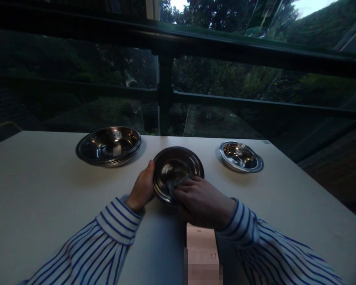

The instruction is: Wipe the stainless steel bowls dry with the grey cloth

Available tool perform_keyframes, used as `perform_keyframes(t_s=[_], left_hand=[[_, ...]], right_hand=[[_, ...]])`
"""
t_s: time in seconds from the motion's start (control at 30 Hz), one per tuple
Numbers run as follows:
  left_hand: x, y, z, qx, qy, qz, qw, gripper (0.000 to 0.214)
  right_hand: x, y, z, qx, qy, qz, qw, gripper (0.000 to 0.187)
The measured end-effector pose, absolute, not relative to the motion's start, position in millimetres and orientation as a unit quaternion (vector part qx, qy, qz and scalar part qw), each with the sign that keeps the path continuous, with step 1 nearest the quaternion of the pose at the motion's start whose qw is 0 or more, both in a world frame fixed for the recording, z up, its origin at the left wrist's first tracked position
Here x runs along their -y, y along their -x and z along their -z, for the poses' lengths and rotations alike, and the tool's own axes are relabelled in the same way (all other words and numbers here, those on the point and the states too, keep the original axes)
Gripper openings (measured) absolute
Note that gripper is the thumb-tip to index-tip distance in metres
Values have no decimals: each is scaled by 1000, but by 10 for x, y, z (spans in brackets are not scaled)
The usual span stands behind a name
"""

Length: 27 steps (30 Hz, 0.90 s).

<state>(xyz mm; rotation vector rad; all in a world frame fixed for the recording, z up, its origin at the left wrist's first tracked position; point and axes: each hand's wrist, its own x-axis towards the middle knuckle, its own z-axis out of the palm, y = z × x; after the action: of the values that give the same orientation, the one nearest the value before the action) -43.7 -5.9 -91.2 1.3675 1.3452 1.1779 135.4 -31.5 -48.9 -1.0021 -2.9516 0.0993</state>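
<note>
A shiny metal bowl (172,162) is held tilted toward me above the white table. My left hand (144,185) grips its left side, thumb on the rim and the other fingers hidden behind. Over the bowl's lower right, my right hand (200,198) has its fingers closed on a greyish cloth (178,183), which touches the inside of the bowl. Part of the cloth is covered by the fingers.
At the back left of the table (47,190) stands a stack of larger metal bowls (109,146). Another small metal bowl (241,156) is at the back right. A phone (201,241) with a lit screen lies near me. Beyond the table runs a dark railing (166,95).
</note>
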Motion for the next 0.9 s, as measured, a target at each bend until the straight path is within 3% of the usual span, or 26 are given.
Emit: perform_keyframes(t_s=[0.2, 0.4, 0.5, 0.7, 0.9], left_hand=[[62, 450, 912, -535, -552, -486, 415, 69], [65, 458, 907, -553, -557, -460, 416, 73], [69, 438, 914, -559, -553, -463, 409, 73], [70, 442, 927, -535, -553, -488, 414, 69], [67, 445, 883, -535, -565, -464, 422, 71]], right_hand=[[306, -1210, 650, 960, 252, -82, 90, 39], [287, -1390, 510, 946, 320, -41, 10, 17], [269, -1401, 494, 946, 320, -47, 6, 15], [285, -1271, 627, 963, 235, -100, 89, 44], [246, -1469, 458, 946, 319, -54, 8, 17]])
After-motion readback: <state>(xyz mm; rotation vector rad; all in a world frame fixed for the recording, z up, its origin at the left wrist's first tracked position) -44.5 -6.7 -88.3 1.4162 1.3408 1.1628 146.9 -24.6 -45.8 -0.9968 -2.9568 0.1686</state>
